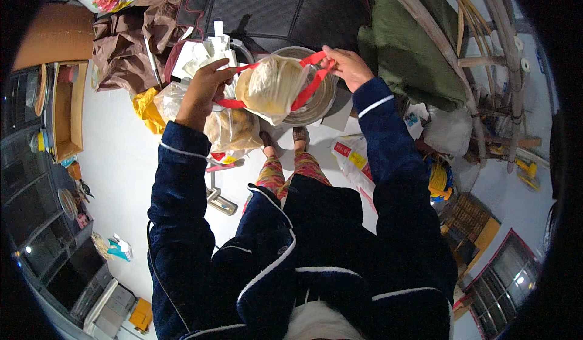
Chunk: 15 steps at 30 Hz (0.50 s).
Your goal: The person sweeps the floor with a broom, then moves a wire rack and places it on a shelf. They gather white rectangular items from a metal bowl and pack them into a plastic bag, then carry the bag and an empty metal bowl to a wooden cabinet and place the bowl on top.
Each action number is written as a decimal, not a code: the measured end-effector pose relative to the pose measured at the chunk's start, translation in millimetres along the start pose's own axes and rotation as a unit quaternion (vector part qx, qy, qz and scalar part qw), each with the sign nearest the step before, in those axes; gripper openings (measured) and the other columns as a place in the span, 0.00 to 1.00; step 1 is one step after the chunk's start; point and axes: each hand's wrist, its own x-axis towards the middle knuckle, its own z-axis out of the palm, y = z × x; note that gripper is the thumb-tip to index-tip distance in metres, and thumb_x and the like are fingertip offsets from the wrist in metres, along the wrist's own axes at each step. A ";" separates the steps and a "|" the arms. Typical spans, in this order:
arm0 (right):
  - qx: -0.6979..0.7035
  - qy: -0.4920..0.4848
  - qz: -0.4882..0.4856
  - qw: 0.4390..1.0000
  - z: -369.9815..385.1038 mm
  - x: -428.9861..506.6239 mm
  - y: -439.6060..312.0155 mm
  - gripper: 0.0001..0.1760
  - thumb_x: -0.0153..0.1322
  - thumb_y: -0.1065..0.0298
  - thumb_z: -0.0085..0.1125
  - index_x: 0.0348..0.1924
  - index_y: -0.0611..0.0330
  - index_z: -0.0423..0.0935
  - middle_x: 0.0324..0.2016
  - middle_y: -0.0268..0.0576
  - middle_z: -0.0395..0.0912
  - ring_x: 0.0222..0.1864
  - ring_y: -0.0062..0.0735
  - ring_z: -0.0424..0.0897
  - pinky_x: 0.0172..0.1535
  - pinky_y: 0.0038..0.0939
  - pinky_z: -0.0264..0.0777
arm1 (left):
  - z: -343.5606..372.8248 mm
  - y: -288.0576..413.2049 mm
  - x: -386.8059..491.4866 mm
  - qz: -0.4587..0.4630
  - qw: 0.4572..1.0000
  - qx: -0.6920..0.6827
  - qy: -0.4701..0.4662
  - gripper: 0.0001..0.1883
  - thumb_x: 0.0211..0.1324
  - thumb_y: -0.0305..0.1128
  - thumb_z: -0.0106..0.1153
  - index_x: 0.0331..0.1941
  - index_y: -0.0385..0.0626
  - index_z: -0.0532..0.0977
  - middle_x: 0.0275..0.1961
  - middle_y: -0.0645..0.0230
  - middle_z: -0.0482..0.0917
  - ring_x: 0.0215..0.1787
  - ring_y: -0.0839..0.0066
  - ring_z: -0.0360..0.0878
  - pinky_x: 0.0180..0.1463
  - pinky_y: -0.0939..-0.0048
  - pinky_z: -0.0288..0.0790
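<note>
A pale bag (273, 85), apparently thin plastic and bulging with off-white layered contents, hangs between my hands by its red handles. My left hand (208, 87) grips the red strap on the left side. On the other side, my right hand (347, 69) pinches the red strap between thumb and fingers. Behind and below the bag is a round metal basin (324, 100), partly hidden by it. A clear plastic bag (232, 130) with yellowish-brown contents sits near my left wrist. White paper pieces (212, 53) lie just beyond my left hand.
A yellow plastic bag (149, 110) and crumpled brown fabric (120, 48) lie to the left. Black quilted padding (264, 7) is ahead. Green cloth (410, 53) and a wooden pole frame (423, 16) stand at right. A printed white sack (353, 160) rests on the floor near my feet.
</note>
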 end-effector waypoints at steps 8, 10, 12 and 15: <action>0.010 -0.048 0.003 0.999 -14.9 -11.5 28.9 0.08 0.72 0.65 0.54 0.36 0.60 0.74 0.20 0.28 0.66 0.20 0.18 0.65 0.31 0.28 0.68 | 9.2 -11.9 -70.4 -0.039 0.981 -0.189 0.025 0.23 0.62 0.32 0.51 0.57 0.31 0.64 0.27 0.69 0.75 0.17 0.84 0.61 0.21 0.83 0.58; -0.058 0.013 -0.004 0.998 -9.2 -11.2 36.9 0.07 0.72 0.66 0.54 0.37 0.61 0.74 0.20 0.29 0.66 0.20 0.18 0.64 0.30 0.28 0.68 | 7.0 -23.3 -89.1 -0.046 0.978 -0.201 0.024 0.13 0.63 0.35 0.50 0.44 0.36 0.73 0.27 0.69 0.76 0.17 0.82 0.63 0.24 0.82 0.60; -0.098 0.033 -0.026 0.994 -2.3 -10.5 40.8 0.08 0.71 0.68 0.54 0.40 0.63 0.74 0.20 0.30 0.67 0.21 0.17 0.67 0.29 0.27 0.68 | 1.2 -33.2 -102.7 -0.135 0.963 -0.231 0.012 0.12 0.66 0.36 0.46 0.40 0.40 0.75 0.25 0.71 0.74 0.17 0.82 0.63 0.26 0.81 0.62; -0.262 0.102 -0.087 0.956 22.0 -5.1 43.2 0.11 0.70 0.67 0.56 0.43 0.63 0.73 0.20 0.35 0.70 0.24 0.26 0.74 0.31 0.31 0.70 | -10.7 -42.6 -119.7 -0.146 0.954 -0.263 -0.005 0.16 0.68 0.35 0.42 0.49 0.37 0.73 0.21 0.74 0.71 0.17 0.82 0.63 0.28 0.80 0.63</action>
